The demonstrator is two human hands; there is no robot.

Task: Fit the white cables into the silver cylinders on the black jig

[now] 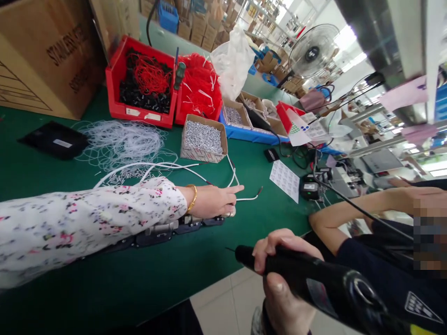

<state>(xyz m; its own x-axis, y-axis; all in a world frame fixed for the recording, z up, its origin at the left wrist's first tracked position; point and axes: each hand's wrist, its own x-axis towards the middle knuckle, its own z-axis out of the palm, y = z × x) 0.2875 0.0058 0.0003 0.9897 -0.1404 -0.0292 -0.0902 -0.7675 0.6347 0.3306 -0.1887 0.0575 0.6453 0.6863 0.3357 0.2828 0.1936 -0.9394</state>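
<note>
My left hand pins a white wire flat on the green table, fingers pressed together, while my right hand, at five o'clock, grips a black tool, ready to work.

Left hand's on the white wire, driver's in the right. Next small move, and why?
Probably bring the black power tool in the right hand toward the white wire: the left hand pinches the wire, while the tool tip hangs off the table edge.
</note>
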